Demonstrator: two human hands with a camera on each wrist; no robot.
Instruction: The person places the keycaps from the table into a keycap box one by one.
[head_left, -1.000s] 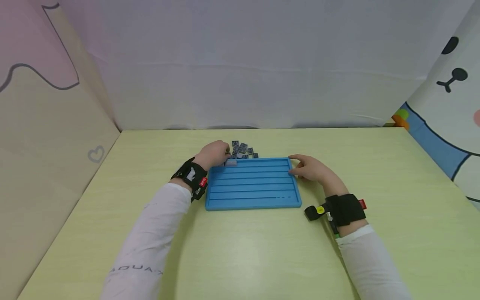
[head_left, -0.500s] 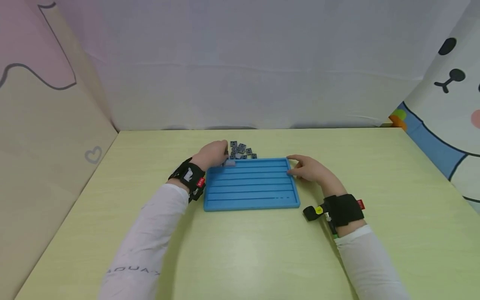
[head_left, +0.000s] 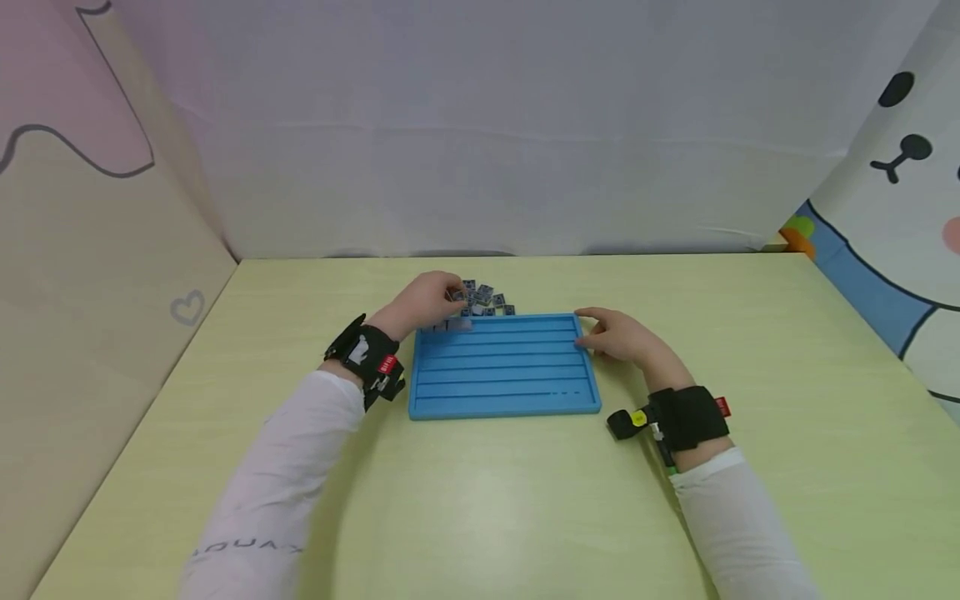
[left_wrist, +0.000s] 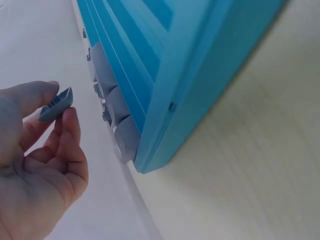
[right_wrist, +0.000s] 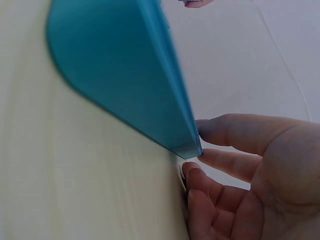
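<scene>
A blue grooved tray [head_left: 502,379] lies on the yellow-green table. Behind its far edge sits a pile of small grey-blue square tiles [head_left: 486,298]. My left hand [head_left: 452,297] hovers by the pile near the tray's far left corner. In the left wrist view this left hand [left_wrist: 57,107] pinches one tile [left_wrist: 56,102] between thumb and forefinger. A few pale tiles [left_wrist: 117,107] stand in the tray's farthest groove [head_left: 459,326]. My right hand [head_left: 588,331] rests with relaxed fingers [right_wrist: 235,132] against the tray's far right corner [right_wrist: 192,145].
White and patterned cloth walls [head_left: 480,125] close in the table [head_left: 480,500] at the back and on both sides. Black wrist straps carry cameras on both white-sleeved arms. Bare tabletop stretches in front of the tray and to its right.
My left hand has drawn back from the tray's far groove toward the pile and lifted slightly. The right hand and the tray have stayed put.
</scene>
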